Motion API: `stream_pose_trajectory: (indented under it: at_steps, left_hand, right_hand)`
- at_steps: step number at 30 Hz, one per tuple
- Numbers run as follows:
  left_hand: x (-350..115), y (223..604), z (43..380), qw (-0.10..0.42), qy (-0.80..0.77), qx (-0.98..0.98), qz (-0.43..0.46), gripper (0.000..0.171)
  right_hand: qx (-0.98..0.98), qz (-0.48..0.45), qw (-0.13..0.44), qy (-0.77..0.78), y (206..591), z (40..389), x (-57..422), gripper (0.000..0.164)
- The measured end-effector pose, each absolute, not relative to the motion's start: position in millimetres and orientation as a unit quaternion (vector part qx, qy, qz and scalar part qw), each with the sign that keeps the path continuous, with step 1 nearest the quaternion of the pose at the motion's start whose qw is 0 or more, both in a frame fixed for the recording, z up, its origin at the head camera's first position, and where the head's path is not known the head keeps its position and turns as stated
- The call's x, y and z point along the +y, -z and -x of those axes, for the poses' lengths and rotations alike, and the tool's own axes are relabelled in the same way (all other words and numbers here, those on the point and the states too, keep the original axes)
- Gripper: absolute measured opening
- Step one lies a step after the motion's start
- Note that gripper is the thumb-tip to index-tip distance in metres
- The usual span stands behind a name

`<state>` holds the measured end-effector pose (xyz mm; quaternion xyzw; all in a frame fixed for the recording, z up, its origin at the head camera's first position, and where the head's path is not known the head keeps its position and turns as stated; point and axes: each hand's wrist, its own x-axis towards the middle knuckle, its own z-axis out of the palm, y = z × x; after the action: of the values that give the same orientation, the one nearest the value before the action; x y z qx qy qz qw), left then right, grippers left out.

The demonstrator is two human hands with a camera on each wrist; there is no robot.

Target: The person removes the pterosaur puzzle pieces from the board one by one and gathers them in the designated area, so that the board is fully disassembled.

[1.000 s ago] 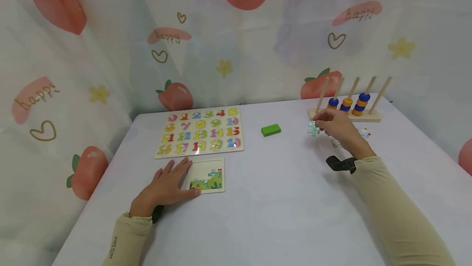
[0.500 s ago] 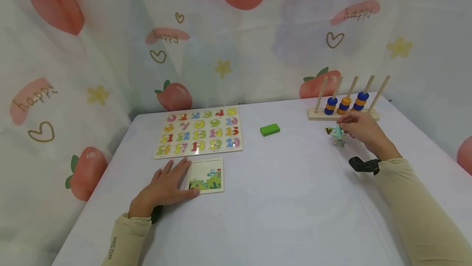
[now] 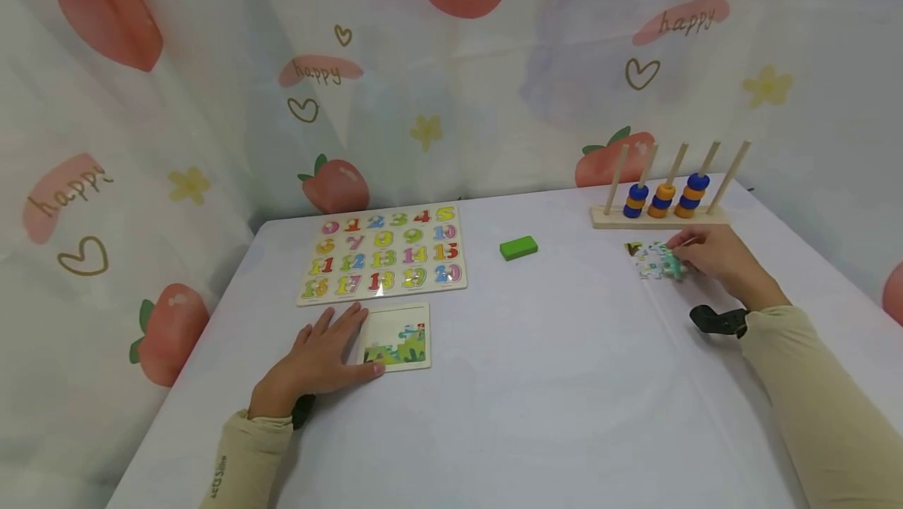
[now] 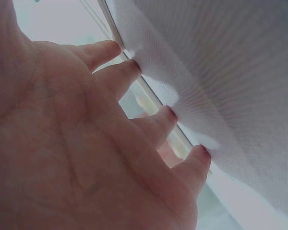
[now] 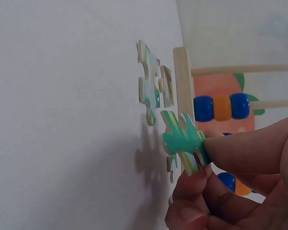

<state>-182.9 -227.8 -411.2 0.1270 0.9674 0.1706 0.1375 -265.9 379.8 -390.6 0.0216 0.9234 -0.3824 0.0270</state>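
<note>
My right hand (image 3: 723,262) pinches a green jigsaw piece (image 5: 180,141) between thumb and fingers at the right of the table. The right wrist view has it tilted and raised off the white cloth, its shadow falling beside it. Close by lie several loose jigsaw pieces (image 3: 650,264), some partly covered by the held one. On the left, my left hand (image 3: 317,360) rests with spread fingers at the left side of a small square puzzle tray (image 3: 427,336), its thumb on the lower edge. Green and blue pieces (image 3: 402,350) fill the tray's lower part.
Behind the tray lies a number puzzle board (image 3: 381,252). A green block (image 3: 518,248) sits at mid-table. Beyond my right hand stands a wooden peg stand (image 3: 659,217) with blue and orange beads. A fruit-print curtain (image 3: 466,101) hangs behind the table.
My right hand has moved to the right with the jigsaw piece, over the loose pieces, and more of the peg stand shows. My left hand has stayed on the tray.
</note>
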Motion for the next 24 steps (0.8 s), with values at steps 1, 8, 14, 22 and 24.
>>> stream_pose_trajectory:
  at_steps: [1,8,14,22,24]
  left_hand:
    - [-227.7,411.2,182.8,0.137,-0.170,0.968,-0.127,0.106]
    - [-227.4,411.3,182.5,0.138,-0.169,0.968,-0.125,0.106]
    - [-226.4,409.9,182.6,0.141,-0.167,0.968,-0.122,0.106]
    - [-226.1,409.3,183.6,0.141,-0.164,0.969,-0.121,0.106]
    - [-226.3,409.4,183.8,0.140,-0.163,0.969,-0.122,0.106]
  right_hand:
    - [0.926,-0.019,0.024,0.377,391.5,266.5,380.8,0.028]
    - [0.936,-0.015,0.023,0.352,396.7,269.8,385.4,0.026]
    - [0.938,-0.028,0.032,0.344,396.9,267.7,383.5,0.027]
    - [0.942,-0.041,0.034,0.332,393.7,266.8,378.9,0.036]
    - [0.941,-0.046,0.034,0.333,392.7,267.3,376.4,0.039]
